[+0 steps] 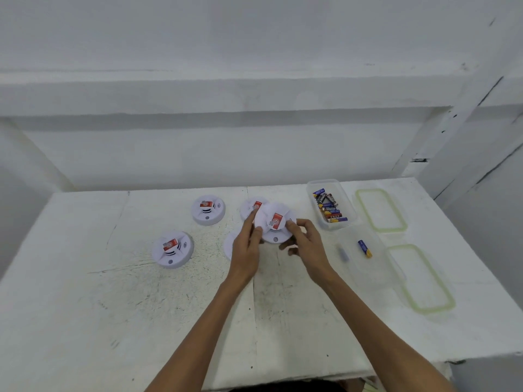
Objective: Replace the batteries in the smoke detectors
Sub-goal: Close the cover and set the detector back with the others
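Now gripping detector with left hand and right hand, half hiding second detector at 11 o'clock; tub of batteries at 2, one battery in near tub at 4.

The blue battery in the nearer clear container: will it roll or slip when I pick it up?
Probably rolls: the blue battery is a smooth cylinder lying on its side on the flat floor of the clear container. It is likely stiff and slick, so pinch across its middle.

Four red-labelled smoke detectors, two clear plastic boxes, two green-rimmed lids, one lone battery, and a heap of batteries too jumbled to count.
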`<move>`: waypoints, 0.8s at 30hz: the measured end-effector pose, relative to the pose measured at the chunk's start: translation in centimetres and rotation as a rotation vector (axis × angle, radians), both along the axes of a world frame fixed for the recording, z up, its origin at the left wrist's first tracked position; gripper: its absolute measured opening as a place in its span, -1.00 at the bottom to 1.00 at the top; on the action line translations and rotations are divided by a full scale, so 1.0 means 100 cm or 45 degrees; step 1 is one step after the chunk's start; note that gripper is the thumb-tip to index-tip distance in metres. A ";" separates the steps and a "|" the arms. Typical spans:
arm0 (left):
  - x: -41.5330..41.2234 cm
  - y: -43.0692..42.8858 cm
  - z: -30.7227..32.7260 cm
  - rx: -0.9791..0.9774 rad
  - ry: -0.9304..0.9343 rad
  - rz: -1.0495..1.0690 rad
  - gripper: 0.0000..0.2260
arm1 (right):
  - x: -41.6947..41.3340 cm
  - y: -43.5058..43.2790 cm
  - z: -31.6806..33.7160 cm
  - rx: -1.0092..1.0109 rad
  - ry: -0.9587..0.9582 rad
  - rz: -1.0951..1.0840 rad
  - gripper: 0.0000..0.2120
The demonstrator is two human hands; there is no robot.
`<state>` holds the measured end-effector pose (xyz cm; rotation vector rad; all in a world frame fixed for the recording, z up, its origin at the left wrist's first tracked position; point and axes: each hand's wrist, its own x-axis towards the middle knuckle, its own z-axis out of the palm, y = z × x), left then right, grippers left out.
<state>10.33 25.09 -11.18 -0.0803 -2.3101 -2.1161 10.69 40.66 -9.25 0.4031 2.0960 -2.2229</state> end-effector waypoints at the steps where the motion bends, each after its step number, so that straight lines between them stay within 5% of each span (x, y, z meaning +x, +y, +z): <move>1: -0.004 -0.006 0.004 0.004 0.015 0.033 -0.61 | -0.006 -0.006 0.005 0.002 0.008 0.018 -0.68; 10: -0.028 -0.097 0.019 -0.059 -0.005 0.350 -0.76 | -0.052 -0.098 0.030 0.081 0.027 0.187 -0.66; 24: -0.044 -0.249 0.010 -0.251 -0.397 0.601 -0.78 | -0.107 -0.254 0.022 0.301 -0.130 0.643 -0.87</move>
